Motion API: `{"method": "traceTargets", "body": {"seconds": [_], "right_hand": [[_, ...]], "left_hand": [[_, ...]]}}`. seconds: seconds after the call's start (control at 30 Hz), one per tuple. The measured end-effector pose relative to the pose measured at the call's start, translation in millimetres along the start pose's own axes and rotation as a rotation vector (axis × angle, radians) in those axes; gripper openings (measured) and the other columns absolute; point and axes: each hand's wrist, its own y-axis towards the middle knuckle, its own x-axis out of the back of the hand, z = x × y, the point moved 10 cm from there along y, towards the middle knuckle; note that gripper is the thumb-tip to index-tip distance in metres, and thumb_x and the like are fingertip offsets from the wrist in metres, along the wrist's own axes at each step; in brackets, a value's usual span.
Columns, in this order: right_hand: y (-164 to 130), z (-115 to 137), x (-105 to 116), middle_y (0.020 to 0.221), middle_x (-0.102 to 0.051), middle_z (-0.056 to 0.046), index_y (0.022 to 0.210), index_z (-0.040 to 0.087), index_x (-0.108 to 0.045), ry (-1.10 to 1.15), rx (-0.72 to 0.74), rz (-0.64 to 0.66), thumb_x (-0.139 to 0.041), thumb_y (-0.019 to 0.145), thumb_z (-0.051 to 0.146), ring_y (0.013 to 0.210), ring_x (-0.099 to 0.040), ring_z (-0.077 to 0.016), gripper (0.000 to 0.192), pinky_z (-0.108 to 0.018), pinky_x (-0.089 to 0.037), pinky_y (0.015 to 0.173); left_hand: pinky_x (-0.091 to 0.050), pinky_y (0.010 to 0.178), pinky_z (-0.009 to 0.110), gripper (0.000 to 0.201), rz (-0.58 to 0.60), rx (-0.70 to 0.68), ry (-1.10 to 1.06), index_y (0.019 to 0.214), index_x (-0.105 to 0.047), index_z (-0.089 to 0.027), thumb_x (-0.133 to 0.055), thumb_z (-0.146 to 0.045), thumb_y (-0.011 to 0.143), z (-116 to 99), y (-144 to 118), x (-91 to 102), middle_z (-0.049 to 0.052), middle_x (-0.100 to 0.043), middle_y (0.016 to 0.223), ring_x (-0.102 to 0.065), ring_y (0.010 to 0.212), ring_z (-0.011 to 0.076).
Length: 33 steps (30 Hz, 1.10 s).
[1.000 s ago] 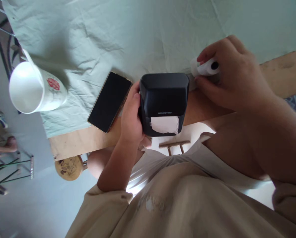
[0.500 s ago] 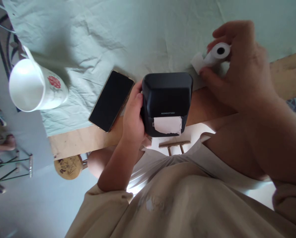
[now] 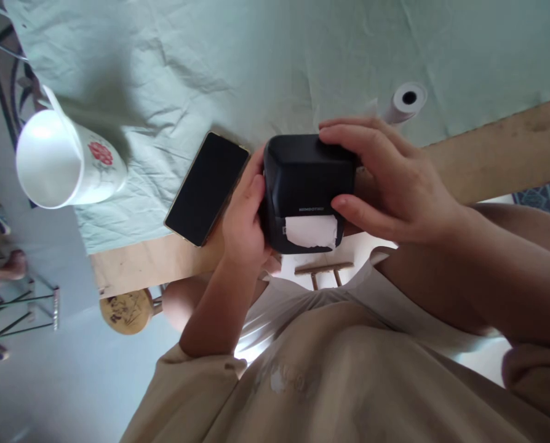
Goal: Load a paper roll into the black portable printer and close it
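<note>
A black portable label printer (image 3: 309, 178) is held up over the table's near edge, with a torn strip of white paper (image 3: 310, 231) sticking out of its slot. My left hand (image 3: 247, 215) grips its left side, thumb along the edge. Around its right side curls my right hand (image 3: 390, 178), fingers over the top corner and thumb on the front. Beyond that hand a white paper roll (image 3: 406, 101) with a black core rests on the cloth; its loose end is partly hidden by the fingers.
Left of the printer lies a dark-screened phone (image 3: 208, 187) near the table edge. A white cup (image 3: 74, 160) with a red flower stands farther left on the pale green tablecloth (image 3: 238, 67). Below the edge is a round wooden stool (image 3: 127, 311). Another person's foot (image 3: 16, 264) shows at far left.
My right hand has let go of the paper roll, leaving it on the cloth, and moved left onto the printer. My left hand and the printer have hardly moved.
</note>
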Motion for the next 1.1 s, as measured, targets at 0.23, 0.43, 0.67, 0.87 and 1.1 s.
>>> {"method": "traceTargets", "body": {"seconds": [0.23,0.43,0.67,0.87,1.1], "right_hand": [[-1,-8,-6,0.152,-0.032,-0.008,0.148,0.029,-0.026,0.075,-0.037,0.004,-0.045,0.096,0.036,0.146,-0.034,-0.0170,0.057,-0.041,-0.040,0.122],[-2,-11,-15,0.156,-0.026,-0.009,0.153,0.029,-0.017,0.057,-0.039,0.023,-0.046,0.094,0.044,0.151,-0.026,-0.0204,0.068,-0.046,-0.036,0.124],[0,-4,-15,0.156,-0.027,-0.010,0.154,0.030,-0.012,0.050,-0.004,0.037,-0.056,0.088,0.049,0.153,-0.020,-0.0243,0.081,-0.048,-0.035,0.124],[4,3,9,0.136,-0.041,-0.015,0.139,0.018,-0.044,-0.168,0.024,-0.102,-0.059,0.085,0.055,0.132,-0.045,-0.0252,0.066,-0.043,-0.050,0.106],[-2,3,34,0.084,-0.060,0.000,0.122,0.014,-0.054,0.014,-0.106,-0.284,-0.064,0.088,0.033,0.059,-0.049,0.0008,0.041,-0.017,-0.040,0.056]], "left_hand": [[-0.032,0.124,0.035,0.033,0.093,0.007,-0.166,0.124,-0.064,-0.031,-0.047,-0.039,0.097,-6,-1,-14.5,-0.005,-0.061,0.135,-0.048,0.139,0.0172],[-0.049,0.108,0.043,0.035,-0.126,0.209,-0.101,0.100,-0.067,-0.021,-0.054,-0.052,0.089,18,-5,4.5,0.005,-0.070,0.111,-0.060,0.123,0.0273],[-0.047,0.108,0.041,0.030,-0.126,0.245,-0.068,0.105,-0.062,-0.021,-0.046,-0.043,0.093,15,-4,1.5,0.007,-0.071,0.107,-0.062,0.118,0.0257],[-0.048,0.107,0.036,0.025,-0.141,0.137,-0.192,0.094,-0.067,-0.020,-0.054,-0.042,0.090,7,-2,-0.6,0.003,-0.071,0.100,-0.062,0.114,0.0220],[-0.055,0.090,0.031,0.032,-0.021,0.104,-0.169,0.110,-0.068,-0.023,-0.064,-0.044,0.087,9,-4,-6.7,0.001,-0.072,0.098,-0.066,0.099,0.0179]]}}
